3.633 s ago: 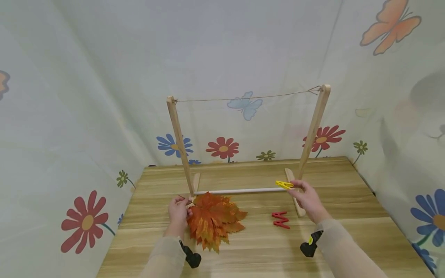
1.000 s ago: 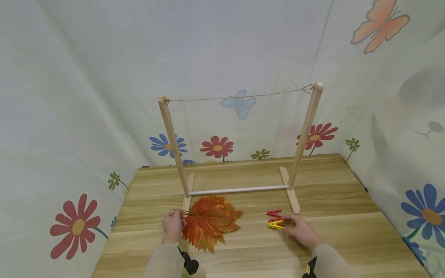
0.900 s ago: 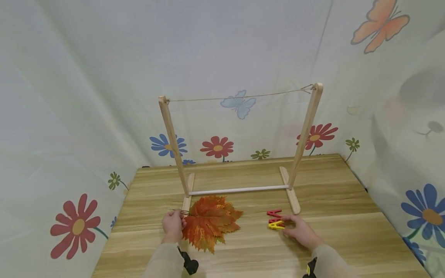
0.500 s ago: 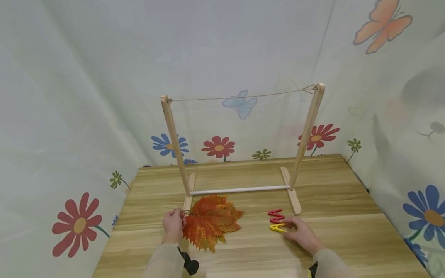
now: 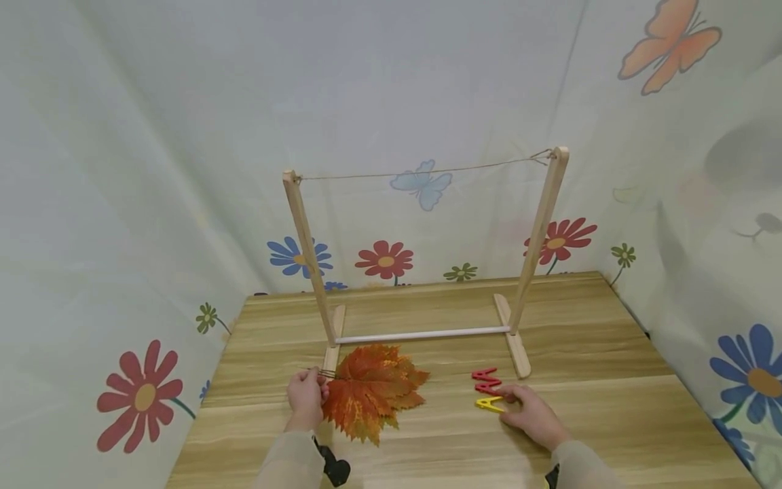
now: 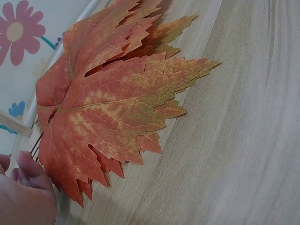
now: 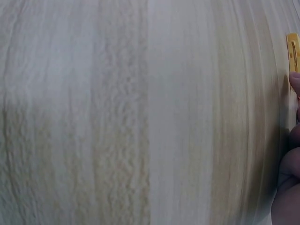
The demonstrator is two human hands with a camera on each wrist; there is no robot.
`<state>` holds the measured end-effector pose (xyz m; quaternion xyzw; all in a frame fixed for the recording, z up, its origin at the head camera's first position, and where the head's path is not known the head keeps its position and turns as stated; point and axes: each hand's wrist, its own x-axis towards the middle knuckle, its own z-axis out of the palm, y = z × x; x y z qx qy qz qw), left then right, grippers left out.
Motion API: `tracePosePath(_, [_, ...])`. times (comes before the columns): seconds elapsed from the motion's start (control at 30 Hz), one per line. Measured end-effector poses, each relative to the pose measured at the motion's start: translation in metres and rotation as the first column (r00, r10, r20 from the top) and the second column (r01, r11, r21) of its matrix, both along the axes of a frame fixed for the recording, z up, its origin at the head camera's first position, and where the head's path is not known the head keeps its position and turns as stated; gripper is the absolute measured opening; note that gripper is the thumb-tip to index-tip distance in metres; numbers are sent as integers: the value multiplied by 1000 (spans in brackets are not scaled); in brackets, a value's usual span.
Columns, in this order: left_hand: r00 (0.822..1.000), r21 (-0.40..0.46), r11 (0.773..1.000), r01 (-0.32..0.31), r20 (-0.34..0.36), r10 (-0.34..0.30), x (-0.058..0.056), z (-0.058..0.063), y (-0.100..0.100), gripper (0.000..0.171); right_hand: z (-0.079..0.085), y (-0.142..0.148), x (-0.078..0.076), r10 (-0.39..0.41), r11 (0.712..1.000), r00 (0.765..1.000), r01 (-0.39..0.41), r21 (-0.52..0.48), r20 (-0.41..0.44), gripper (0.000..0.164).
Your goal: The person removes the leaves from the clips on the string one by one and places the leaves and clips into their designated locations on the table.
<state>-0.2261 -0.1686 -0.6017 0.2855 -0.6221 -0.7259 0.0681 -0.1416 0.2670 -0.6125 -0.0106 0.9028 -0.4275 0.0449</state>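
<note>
My left hand [image 5: 305, 394] pinches the thin stems of a bunch of orange-red artificial maple leaves [image 5: 373, 390], which lies on the table. In the left wrist view the leaves [image 6: 108, 103] fan out beyond my fingers. My right hand [image 5: 533, 415] is low over the table, thumb and index finger spread apart. By its thumb lies a yellow clothespin [image 5: 487, 404]; in the right wrist view the thumb overlaps one end of this clothespin [image 7: 293, 49]. Two red clothespins [image 5: 484, 374] lie just behind, the nearer one close to my index fingertip.
Behind the leaves stands a wooden frame with two posts [image 5: 542, 238], a twine line [image 5: 366, 176] tied between their tops and a white bar [image 5: 421, 335] below. The wood-grain table [image 5: 427, 441] meets a flower-printed curtain [image 5: 421, 88] at the back.
My right hand has brought the yellow clothespin down from beside the right post to the red ones, then moved it slightly nearer and loosened its fingers. The leaves have turned slightly, still in my left hand.
</note>
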Motion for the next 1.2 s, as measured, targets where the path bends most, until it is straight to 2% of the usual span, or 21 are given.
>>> tracePosePath(0.37, [998,30,1000,-3,-60,5,1,7,2,21,1,2,-1,-7,1000,1000,7,-15,25,43])
tracePosePath(0.63, [999,44,999,1,-36,1,-3,3,0,25,2,2,-2,-27,997,998,30,-66,56,41])
tracePosePath(0.97, [1000,29,1000,4,-28,-3,1,14,4,24,7,-1,1,-54,993,998,57,-103,36,43])
tracePosePath(1.2, [1000,29,1000,12,-19,-11,2,13,4,23,6,-2,0,-73,989,996,79,-126,49,43])
